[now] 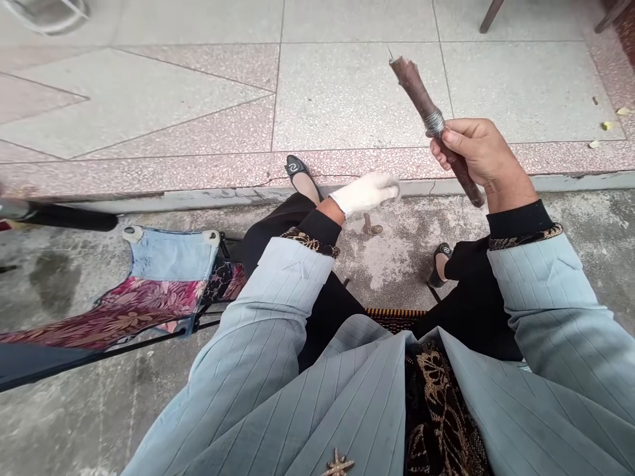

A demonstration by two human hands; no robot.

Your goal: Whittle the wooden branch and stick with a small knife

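My bare right hand [473, 155] is closed around a brown stick [414, 86], held tilted with its top leaning left. Thin silver wire [434, 123] is wound in several turns about the middle of the stick, beside my thumb. A short wire end pokes up from the stick's top. In a white glove, my left hand [370, 192] hovers lower and to the left, apart from the stick. Its fingertips are smeared by motion, so whether they grip anything is unclear. Small brown pieces [371, 226] lie on the concrete just below that hand.
A tiled step edge [223, 192] runs across in front of my feet. At left stands a folding seat of patched cloth [149, 284] on a dark frame, with a black handle-like bar [69, 216] above it. Furniture legs [491, 14] show at the upper right.
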